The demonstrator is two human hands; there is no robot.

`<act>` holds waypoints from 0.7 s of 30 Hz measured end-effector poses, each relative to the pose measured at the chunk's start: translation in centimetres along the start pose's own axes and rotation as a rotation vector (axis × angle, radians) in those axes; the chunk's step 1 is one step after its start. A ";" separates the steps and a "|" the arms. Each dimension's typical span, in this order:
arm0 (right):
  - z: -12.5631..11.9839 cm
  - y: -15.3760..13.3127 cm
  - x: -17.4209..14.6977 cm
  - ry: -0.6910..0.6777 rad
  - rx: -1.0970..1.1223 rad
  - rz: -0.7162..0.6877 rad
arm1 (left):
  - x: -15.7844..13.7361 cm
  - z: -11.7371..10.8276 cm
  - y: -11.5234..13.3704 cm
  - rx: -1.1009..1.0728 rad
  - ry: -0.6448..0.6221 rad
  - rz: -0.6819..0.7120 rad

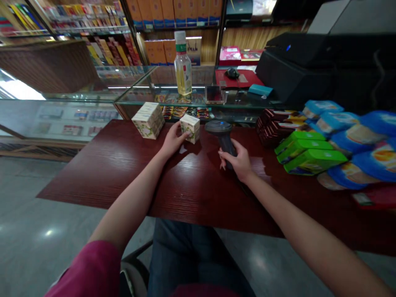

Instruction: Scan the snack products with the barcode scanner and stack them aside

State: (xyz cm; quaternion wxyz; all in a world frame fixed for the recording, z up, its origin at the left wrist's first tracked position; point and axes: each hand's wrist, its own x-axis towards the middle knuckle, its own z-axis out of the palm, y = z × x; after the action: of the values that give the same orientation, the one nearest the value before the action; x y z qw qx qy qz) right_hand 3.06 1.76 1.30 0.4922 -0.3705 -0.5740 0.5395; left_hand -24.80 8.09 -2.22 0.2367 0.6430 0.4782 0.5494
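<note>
Patterned carton is being held in the left grip at frame centre, barcode scanner is being clasped in the right grip right of centre, matching cartons are being supported by the worktop left of centre.

I can read no words or numbers on my feed: the red mark on the clear, white-capped bottle, dark script on the pale upright box and print on the small cream cardboard box all blur

Room over tabletop, green boxes barring right
</note>
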 end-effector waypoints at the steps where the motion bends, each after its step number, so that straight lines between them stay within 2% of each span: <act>1: -0.1 0.0 -0.1 0.006 0.006 0.006 | 0.0 0.4 0.0 0.028 0.017 0.012; 5: -0.6 0.1 -0.5 0.033 0.027 0.061 | 0.1 1.7 0.5 0.165 0.104 -0.008; 9: -0.7 0.2 -0.4 0.073 -0.008 0.100 | 0.1 0.6 2.2 0.306 0.072 -0.055; 11: -0.8 0.2 -0.2 0.111 0.003 0.105 | -0.1 -0.8 3.5 0.312 -0.066 -0.067; 14: -1.0 0.1 -0.1 0.172 0.049 0.114 | -0.8 -2.5 5.1 0.232 -0.414 -0.110; 15: -1.0 0.1 -0.1 0.191 0.068 0.119 | -1.1 -2.7 5.3 0.223 -0.475 -0.109; 17: -1.2 0.0 0.0 0.220 0.102 0.131 | -1.6 -2.2 5.4 0.253 -0.465 -0.061; 19: -1.3 0.0 -0.1 0.225 0.122 0.134 | -1.9 -1.0 5.0 0.290 -0.372 -0.006; 21: -1.3 -0.2 -0.3 0.203 0.130 0.130 | -2.1 0.5 4.6 0.251 -0.274 -0.022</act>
State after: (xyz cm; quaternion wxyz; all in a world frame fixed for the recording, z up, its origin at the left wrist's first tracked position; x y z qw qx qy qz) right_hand 4.40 1.75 1.35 0.5350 -0.4268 -0.4598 0.5659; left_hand -22.55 4.43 0.43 0.2233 0.7311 0.5132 0.3902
